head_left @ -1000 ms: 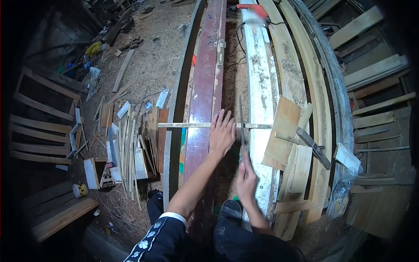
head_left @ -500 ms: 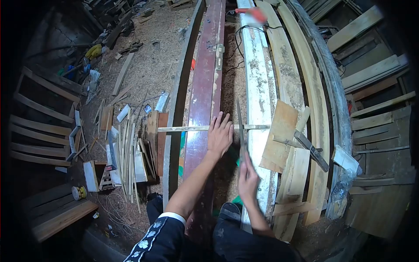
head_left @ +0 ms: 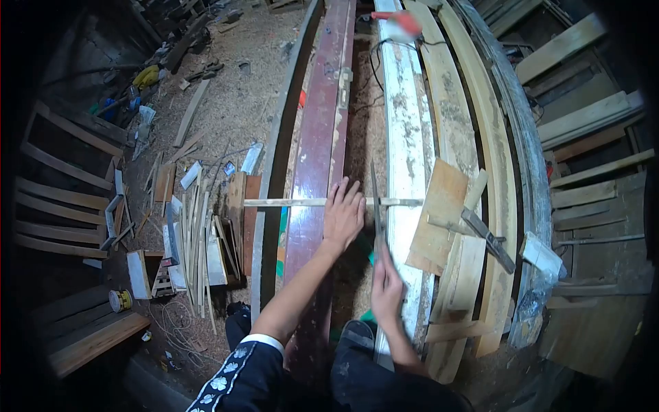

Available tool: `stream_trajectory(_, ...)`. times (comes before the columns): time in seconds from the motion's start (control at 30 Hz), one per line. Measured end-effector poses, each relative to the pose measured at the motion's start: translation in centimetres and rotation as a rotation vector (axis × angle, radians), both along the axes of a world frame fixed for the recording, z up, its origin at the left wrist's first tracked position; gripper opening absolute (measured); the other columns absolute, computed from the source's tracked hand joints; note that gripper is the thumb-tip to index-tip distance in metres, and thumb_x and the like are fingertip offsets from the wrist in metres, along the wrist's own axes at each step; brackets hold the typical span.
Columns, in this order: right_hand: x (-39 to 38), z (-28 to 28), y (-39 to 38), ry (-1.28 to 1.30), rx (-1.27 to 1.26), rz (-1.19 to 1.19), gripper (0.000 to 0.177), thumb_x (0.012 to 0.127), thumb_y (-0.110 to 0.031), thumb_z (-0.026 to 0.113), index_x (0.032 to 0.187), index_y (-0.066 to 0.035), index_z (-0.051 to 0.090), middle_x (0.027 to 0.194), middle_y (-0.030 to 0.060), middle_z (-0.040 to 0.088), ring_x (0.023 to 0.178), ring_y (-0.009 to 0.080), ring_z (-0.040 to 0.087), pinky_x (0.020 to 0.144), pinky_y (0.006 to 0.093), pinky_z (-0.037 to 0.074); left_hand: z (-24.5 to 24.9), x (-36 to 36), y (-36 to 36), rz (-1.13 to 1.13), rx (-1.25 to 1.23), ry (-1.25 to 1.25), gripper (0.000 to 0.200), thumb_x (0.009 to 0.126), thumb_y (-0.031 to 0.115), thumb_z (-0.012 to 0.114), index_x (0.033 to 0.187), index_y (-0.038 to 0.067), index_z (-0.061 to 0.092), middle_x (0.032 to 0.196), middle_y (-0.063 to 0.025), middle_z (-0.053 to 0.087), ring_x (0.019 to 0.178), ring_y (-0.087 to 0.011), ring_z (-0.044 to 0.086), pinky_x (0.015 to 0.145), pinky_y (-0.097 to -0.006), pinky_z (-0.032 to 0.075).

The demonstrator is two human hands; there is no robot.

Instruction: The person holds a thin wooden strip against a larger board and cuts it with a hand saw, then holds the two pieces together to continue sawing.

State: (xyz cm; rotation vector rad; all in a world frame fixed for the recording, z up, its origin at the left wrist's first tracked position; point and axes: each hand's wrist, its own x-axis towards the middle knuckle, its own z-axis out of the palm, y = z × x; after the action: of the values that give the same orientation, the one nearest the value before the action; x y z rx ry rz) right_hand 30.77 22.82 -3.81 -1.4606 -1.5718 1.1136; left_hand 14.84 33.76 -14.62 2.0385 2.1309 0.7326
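A thin wooden strip (head_left: 274, 202) lies crosswise over the maroon beam (head_left: 308, 172) and the whitish plank (head_left: 408, 147). My left hand (head_left: 344, 216) holds the strip down against the beam's right edge, its fingers stretched forward over it. In my right hand (head_left: 387, 288) is a handsaw (head_left: 377, 206), gripped at the near end, with its narrow blade pointing away from me. The blade stands on edge across the strip, just right of my left fingers, over the gap between beam and plank. How deep the teeth sit cannot be made out.
A hammer-like tool (head_left: 487, 240) with a dark head rests on wood offcuts and a thin board (head_left: 434, 220) at the right. A red power tool (head_left: 401, 26) with a cable lies at the far end. Thin strips (head_left: 199, 247) are piled left, above a shaving-covered floor.
The saw and my right hand have shifted slightly toward me. My left hand stays on the strip, and the whole view has moved a little.
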Motion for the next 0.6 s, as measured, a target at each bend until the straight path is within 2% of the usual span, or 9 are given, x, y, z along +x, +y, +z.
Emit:
stream_trajectory(0.07,-1.0,-0.2,3.8,-0.035,-0.03,0.004,0.044,0.111,-0.016,0.047,0.149,0.005,0.051,0.15,0.0233,0.056,0.141,0.0355,0.053,0.116,0.0403,0.042,0.0,-0.3,-0.1,-0.015,0.013,0.008,0.036,0.108,0.029,0.046,0.119,0.006,0.071,0.147,-0.0086,0.06,0.15,-0.0284,0.039,0.128,-0.0451,0.021)
stream_trajectory(0.17,-1.5,-0.4,3.3,0.016,-0.046,-0.052,0.046,0.111,-0.023,0.048,0.147,0.006,0.053,0.146,0.0245,0.059,0.14,0.0309,0.055,0.116,0.0384,0.04,0.1,-0.3,-0.1,-0.009,-0.001,0.026,0.036,0.108,0.029,0.046,0.118,0.006,0.072,0.147,-0.0086,0.06,0.151,-0.0281,0.038,0.128,-0.0451,0.021)
stream_trajectory(0.23,-0.8,-0.2,0.2,0.007,0.068,-0.024,0.045,0.111,-0.022,0.048,0.147,0.005,0.054,0.145,0.0251,0.06,0.139,0.0309,0.055,0.115,0.0383,0.041,0.3,-0.3,-0.1,0.001,-0.01,0.016,0.036,0.108,0.029,0.046,0.118,0.006,0.072,0.147,-0.0086,0.06,0.151,-0.0282,0.038,0.128,-0.0451,0.021)
stream_trajectory(0.3,-0.2,-1.0,-0.3,0.05,0.046,-0.049,0.045,0.111,-0.022,0.048,0.147,0.005,0.054,0.145,0.024,0.061,0.14,0.0301,0.055,0.115,0.0378,0.041,0.4,0.1,0.0,0.013,-0.032,-0.012,0.036,0.107,0.029,0.046,0.117,0.006,0.072,0.148,-0.0086,0.06,0.151,-0.0283,0.038,0.128,-0.0451,0.021)
stream_trajectory(0.37,-0.5,-0.2,2.8,0.008,-0.006,0.017,0.044,0.111,-0.016,0.044,0.149,0.006,0.05,0.149,0.025,0.056,0.144,0.0353,0.05,0.119,0.0411,0.038,0.7,0.0,-0.4,-0.007,0.026,0.015,0.036,0.108,0.028,0.046,0.117,0.005,0.072,0.148,-0.0082,0.06,0.15,-0.0282,0.041,0.127,-0.0457,0.024)
stream_trajectory(0.4,-1.0,0.0,5.0,-0.011,-0.073,0.015,0.045,0.112,-0.018,0.044,0.148,0.006,0.051,0.149,0.0256,0.057,0.144,0.0361,0.05,0.119,0.0413,0.037,0.5,-0.2,-0.3,-0.011,0.04,0.014,0.035,0.108,0.028,0.046,0.117,0.005,0.071,0.148,-0.0081,0.06,0.15,-0.0279,0.04,0.127,-0.0456,0.023)
stream_trajectory(0.43,-0.9,-0.1,4.9,-0.008,-0.071,0.016,0.045,0.112,-0.018,0.044,0.148,0.006,0.051,0.149,0.0256,0.057,0.144,0.0361,0.05,0.119,0.0413,0.037,0.3,-0.1,-0.3,-0.01,0.042,0.017,0.035,0.108,0.028,0.046,0.117,0.005,0.071,0.148,-0.0081,0.06,0.15,-0.0279,0.04,0.127,-0.0456,0.023)
stream_trajectory(0.5,-1.2,-0.5,4.5,-0.041,-0.046,-0.017,0.047,0.112,-0.025,0.046,0.15,0.002,0.052,0.148,0.0231,0.058,0.141,0.0297,0.054,0.117,0.0366,0.04,0.3,-0.2,-0.1,0.004,0.038,0.005,0.035,0.108,0.028,0.046,0.116,0.005,0.071,0.148,-0.0075,0.06,0.151,-0.0275,0.039,0.127,-0.0458,0.022)
stream_trajectory(0.6,-0.6,-0.7,-1.0,0.005,0.029,-0.015,0.046,0.112,-0.022,0.046,0.149,0.005,0.051,0.15,0.0233,0.057,0.142,0.0303,0.053,0.117,0.0389,0.04,0.3,0.0,-0.2,0.011,-0.009,-0.013,0.035,0.108,0.028,0.046,0.116,0.005,0.072,0.149,-0.0073,0.06,0.151,-0.0275,0.038,0.128,-0.0457,0.021)
